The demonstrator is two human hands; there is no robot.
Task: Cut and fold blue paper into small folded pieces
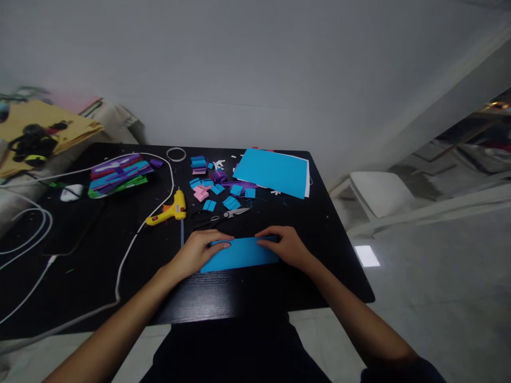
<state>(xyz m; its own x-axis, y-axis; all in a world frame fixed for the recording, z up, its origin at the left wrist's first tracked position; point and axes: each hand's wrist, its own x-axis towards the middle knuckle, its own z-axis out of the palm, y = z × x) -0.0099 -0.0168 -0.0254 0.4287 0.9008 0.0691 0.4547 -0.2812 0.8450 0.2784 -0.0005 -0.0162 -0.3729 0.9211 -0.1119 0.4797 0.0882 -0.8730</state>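
Observation:
A blue strip of paper [243, 253], perhaps folded, lies near the front edge of the black table. My left hand [202, 250] grips its left end, with the thumb on the paper and the fingers along the far edge. At the other end my right hand [285, 246] holds it the same way, thumb below and fingers over the far edge. Just beyond the strip lie scissors [229, 215] with blades pointing right. Small blue paper pieces [231, 203] and pink paper pieces [200, 192] are scattered behind the scissors.
A yellow glue gun [171, 208] lies left of the scissors, beside a white cable [131, 242]. Blue sheets [275, 173] rest at the back right. A colourful stack [117, 174] and a phone-like dark slab [72, 229] are leftward. A white stool [379, 194] stands right.

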